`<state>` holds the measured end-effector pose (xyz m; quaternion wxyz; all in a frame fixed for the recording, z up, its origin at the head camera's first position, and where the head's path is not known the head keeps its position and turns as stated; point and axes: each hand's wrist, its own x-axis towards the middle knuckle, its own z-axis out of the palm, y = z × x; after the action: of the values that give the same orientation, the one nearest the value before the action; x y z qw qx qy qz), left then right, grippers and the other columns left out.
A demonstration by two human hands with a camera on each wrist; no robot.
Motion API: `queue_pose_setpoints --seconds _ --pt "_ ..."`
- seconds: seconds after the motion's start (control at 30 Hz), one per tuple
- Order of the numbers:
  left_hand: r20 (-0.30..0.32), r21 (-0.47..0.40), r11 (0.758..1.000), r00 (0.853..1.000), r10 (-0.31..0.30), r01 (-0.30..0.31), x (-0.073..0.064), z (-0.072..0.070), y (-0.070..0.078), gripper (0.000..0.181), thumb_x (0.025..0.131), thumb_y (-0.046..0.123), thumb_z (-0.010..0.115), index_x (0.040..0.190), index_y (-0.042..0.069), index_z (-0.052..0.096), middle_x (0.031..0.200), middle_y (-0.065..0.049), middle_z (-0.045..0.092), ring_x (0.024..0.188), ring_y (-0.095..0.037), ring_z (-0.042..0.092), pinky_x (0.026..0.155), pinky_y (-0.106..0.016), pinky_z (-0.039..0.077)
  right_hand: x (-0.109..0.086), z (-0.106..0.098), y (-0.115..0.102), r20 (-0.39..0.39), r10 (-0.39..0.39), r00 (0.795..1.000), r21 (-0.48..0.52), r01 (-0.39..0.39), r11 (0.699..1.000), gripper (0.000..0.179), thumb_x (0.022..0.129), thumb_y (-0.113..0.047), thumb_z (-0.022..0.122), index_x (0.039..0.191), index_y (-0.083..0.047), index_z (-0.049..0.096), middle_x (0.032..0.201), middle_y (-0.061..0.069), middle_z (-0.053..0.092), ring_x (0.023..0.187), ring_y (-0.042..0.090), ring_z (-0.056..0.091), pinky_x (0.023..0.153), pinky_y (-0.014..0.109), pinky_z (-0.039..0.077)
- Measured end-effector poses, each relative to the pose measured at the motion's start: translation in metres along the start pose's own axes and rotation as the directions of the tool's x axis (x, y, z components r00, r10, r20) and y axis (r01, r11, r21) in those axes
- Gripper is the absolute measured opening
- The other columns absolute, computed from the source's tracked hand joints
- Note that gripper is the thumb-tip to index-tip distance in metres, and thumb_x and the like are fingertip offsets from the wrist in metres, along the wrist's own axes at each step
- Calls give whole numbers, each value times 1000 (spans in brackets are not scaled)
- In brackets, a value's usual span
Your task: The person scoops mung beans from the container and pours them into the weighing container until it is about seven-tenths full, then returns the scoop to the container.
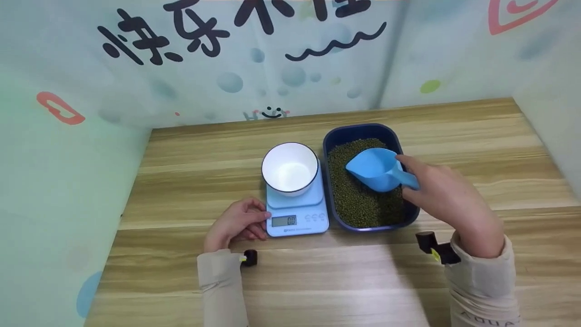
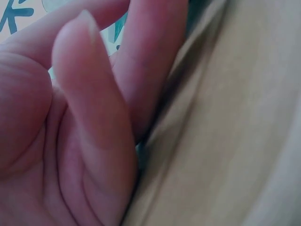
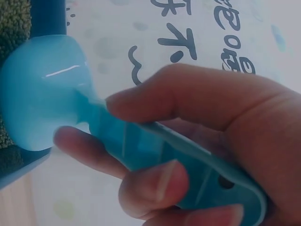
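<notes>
**Blue scoop held over the grains by the right hand**

The right hand's fingers are clamped on the scoop's handle; the right wrist view shows them lapping round it from both sides. The scoop's cup lies just to the left of those fingers in the head view, its pointed lip aimed away from them. Below the cup, small green-brown grains fill the lower part of a dark blue tub, whose right wall runs close beneath the fingers. Whether the cup touches the grains cannot be told.

Farther left of the right fingers, just beside the tub, sits a pale blue scale. A white bowl with a dark rim stands upright on the scale's platform, up and to the right of the left hand. That hand's fingers are loosely bent, with gaps between some of them, and touch the scale's left edge. The display, just to the right of them, reads 0.0.

Under both sets of fingers, a wood-grained bench carries the tub and the scale. Behind the wrists come light sleeves. Beyond the fingers, past the bench's far edge, rises a pale printed backdrop with black characters, bubbles and a smiling face.
</notes>
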<state>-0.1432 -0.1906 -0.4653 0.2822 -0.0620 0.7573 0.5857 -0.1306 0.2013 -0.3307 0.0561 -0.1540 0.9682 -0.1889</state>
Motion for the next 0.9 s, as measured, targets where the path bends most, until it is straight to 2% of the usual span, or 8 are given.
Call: queue_pose_setpoints --seconds 0.17,0.5,0.7,0.9 --pt "11 2 1000 1000 6 -6 2 1 1 44 77 31 70 104 4 48 79 -18 64 62 -29 64 47 -31 50 -2 -2 1 9 6 1000 15 -6 1000 57 80 -12 53 135 -6 35 59 -1 31 48 15 37 45 28 31" --pt "30 -10 1000 999 -23 24 2 -3 0 44 78 29 69 107 4 47 80 -18 64 61 -28 64 46 -30 49 -1 -3 4 2 33 999 31 -33 999 56 80 -13 52 134 -8 37 58 -1 31 47 15 37 44 28 32" --pt "8 34 999 1000 -18 17 -1 -5 0 38 78 31 69 95 2 52 78 -16 64 62 -28 65 45 -26 47 -4 -3 10 5 27 1000 26 -27 999 56 80 -14 53 133 -7 38 62 1 39 52 17 40 46 28 32" --pt "43 40 999 999 -23 21 -10 -1 15 31 82 26 65 95 0 52 81 -16 64 64 -27 65 47 -26 47 -11 -14 13 -12 14 1000 23 -14 1000 46 80 -15 55 125 -8 47 63 1 43 50 16 39 47 29 32"
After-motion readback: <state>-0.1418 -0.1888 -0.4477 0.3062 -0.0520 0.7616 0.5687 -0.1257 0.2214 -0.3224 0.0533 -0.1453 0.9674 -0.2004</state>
